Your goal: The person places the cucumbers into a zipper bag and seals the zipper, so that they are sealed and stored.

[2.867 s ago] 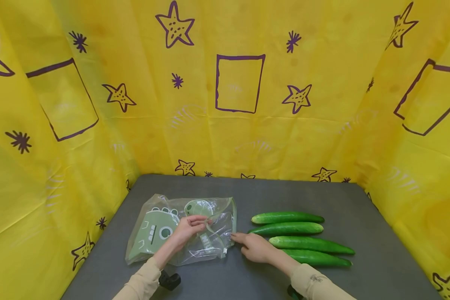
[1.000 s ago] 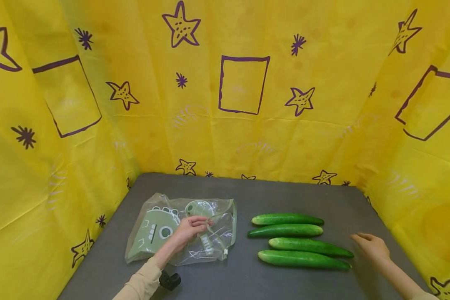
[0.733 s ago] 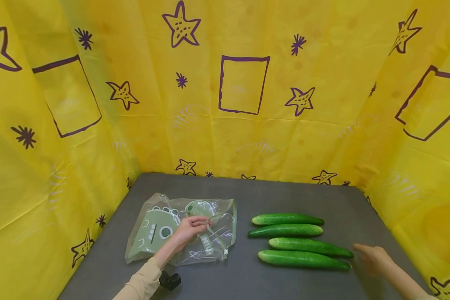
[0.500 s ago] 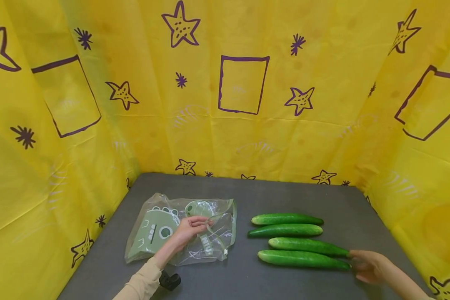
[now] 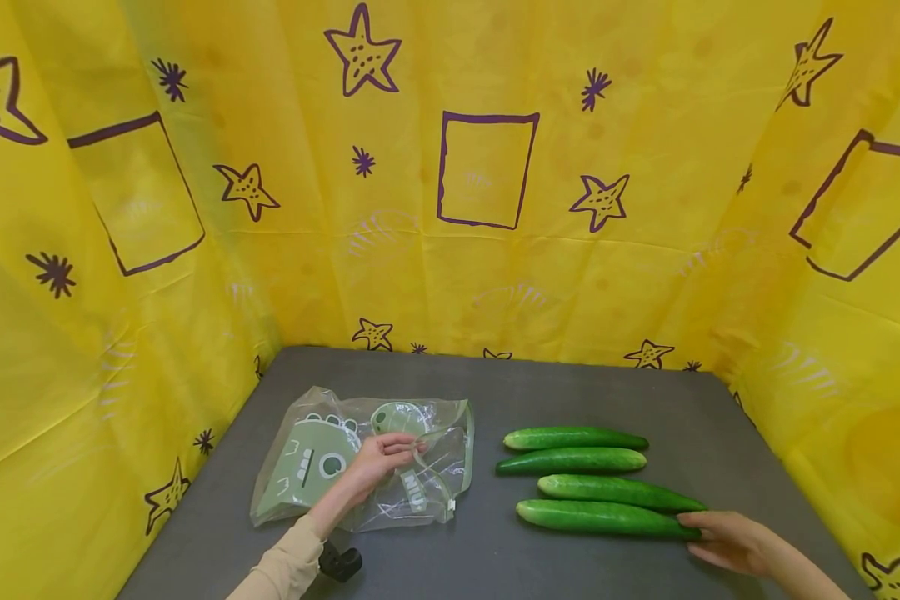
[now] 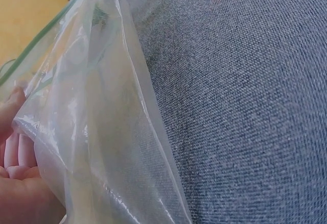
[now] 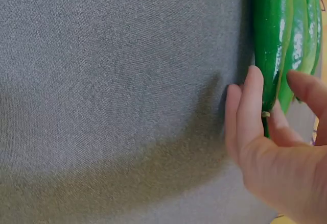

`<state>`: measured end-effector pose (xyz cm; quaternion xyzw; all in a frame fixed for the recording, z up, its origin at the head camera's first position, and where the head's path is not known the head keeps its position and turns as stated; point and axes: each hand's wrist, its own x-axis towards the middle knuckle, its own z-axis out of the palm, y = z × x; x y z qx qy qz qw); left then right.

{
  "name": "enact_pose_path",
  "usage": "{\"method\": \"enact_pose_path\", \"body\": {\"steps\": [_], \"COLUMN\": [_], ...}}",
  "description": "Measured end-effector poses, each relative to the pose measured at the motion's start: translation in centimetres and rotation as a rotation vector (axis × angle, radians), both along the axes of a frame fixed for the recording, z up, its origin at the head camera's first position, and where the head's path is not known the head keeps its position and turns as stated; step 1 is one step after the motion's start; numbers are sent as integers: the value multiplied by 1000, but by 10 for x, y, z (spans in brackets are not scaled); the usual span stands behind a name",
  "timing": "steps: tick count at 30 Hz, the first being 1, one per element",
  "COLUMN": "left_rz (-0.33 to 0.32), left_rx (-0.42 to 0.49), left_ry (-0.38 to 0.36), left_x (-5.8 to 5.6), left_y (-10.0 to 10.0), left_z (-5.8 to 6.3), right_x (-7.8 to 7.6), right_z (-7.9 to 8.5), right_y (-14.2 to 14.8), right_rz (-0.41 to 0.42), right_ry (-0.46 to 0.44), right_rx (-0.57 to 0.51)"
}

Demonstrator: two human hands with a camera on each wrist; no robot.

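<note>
On the left of the table lies a clear plastic zip bag [image 5: 322, 475] with a green cartoon monster print, green edging and a white slider. My left hand [image 5: 378, 458] pinches its upper layer near the mouth; in the left wrist view the thumb lies against the film of the raised bag [image 6: 112, 122]. Four-sided by the table's right half, several green cucumbers lie side by side. My right hand [image 5: 731, 540] is at the stem end of the nearest cucumber [image 5: 600, 518]. In the right wrist view, straight fingers [image 7: 250, 106] lie along its side, the thumb apart from them.
The other cucumbers [image 5: 618, 492] lie just behind the nearest one. A dark grey cloth covers the table [image 5: 495, 575]. Yellow curtains [image 5: 480, 283] with star drawings enclose its back and sides. A black wrist device [image 5: 340, 562] sits beneath my left forearm.
My right hand has left the bag's mouth, passed to the right of the cucumbers, then come in to the nearest one's end. My left hand keeps its hold on the bag.
</note>
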<state>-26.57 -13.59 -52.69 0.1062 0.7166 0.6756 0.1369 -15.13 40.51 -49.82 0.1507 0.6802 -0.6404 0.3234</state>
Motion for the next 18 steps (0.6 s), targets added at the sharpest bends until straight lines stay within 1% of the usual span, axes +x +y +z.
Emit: {"method": "enact_pose_path", "body": {"steps": [4,6,9,13,16,18], "left_rz": [1,-4,-9,-6,-6,-4], "left_rx": [3,9,13,17,19,15], "left_ry": [3,1,1,-2,-3,-4], "left_x": [1,1,2,2,2,2], "left_y": [0,0,0,0,0,1], "left_z": [1,0,0,0,1,1], "right_x": [0,-1,-3,-5,-5,-4], "right_z": [-7,-10,-12,-12,-12,-13], "right_y": [3,3,2,0,-1,0], "right_rz": [56,64,57,40,43,65], "right_ry": [24,27,14,9,16,24], "right_rx": [-135,-168,-187,-159,-153,-163]}}
